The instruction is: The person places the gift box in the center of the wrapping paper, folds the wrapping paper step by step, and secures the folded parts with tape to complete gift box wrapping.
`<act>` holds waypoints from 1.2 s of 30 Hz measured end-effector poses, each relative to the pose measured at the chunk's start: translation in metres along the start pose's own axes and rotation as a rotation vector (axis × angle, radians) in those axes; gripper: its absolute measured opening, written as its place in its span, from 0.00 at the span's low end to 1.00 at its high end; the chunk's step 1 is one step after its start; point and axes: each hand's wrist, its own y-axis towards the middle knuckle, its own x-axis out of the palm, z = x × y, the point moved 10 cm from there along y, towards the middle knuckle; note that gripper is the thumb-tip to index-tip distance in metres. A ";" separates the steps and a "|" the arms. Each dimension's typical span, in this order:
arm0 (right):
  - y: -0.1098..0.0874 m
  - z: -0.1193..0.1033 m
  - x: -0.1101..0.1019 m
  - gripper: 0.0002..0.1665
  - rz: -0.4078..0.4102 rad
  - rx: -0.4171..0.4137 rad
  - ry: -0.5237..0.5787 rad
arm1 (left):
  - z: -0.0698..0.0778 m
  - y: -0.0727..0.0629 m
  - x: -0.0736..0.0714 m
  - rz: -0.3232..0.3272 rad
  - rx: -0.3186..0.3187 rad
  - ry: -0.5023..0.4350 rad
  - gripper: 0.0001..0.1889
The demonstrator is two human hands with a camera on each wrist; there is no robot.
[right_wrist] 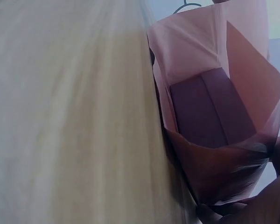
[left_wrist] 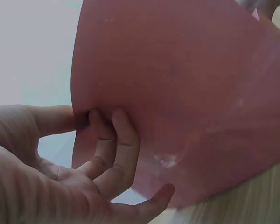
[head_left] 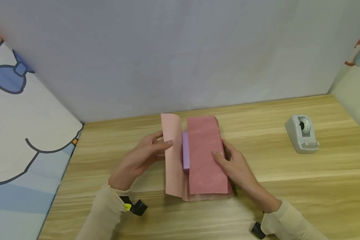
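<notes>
A purple box [head_left: 185, 151] lies inside a sheet of pink wrapping paper [head_left: 205, 156] on the table. The paper's right side is folded over the box, and its left side stands up, curving. My left hand [head_left: 144, 155] pinches the edge of that raised left flap between thumb and fingers, as the left wrist view shows with the paper [left_wrist: 177, 93] filling much of it. My right hand [head_left: 237, 163] holds the folded right side, thumb on top and fingers at the side. In the right wrist view the box's end [right_wrist: 210, 109] shows through the paper's open end.
A grey tape dispenser [head_left: 301, 135] with a roll of tape stands to the right on the wooden table [head_left: 258, 123]. A pale wall [head_left: 198, 60] rises behind the table's back edge. A cartoon-printed panel [head_left: 24, 133] borders the left side.
</notes>
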 end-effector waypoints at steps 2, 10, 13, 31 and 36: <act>0.000 0.000 0.001 0.47 0.000 0.002 0.003 | 0.003 0.005 0.009 -0.001 0.011 -0.018 0.33; 0.000 0.000 0.002 0.47 -0.007 0.007 0.022 | 0.009 0.015 0.029 0.034 0.036 -0.014 0.30; 0.001 0.001 0.002 0.47 -0.006 0.012 0.029 | 0.012 0.013 0.033 0.031 0.094 0.011 0.25; -0.004 0.003 0.016 0.42 -0.083 0.029 0.159 | 0.007 0.011 0.060 0.148 0.429 0.811 0.20; -0.006 0.000 0.019 0.45 -0.089 0.041 0.092 | 0.008 0.014 0.071 0.083 0.518 0.890 0.24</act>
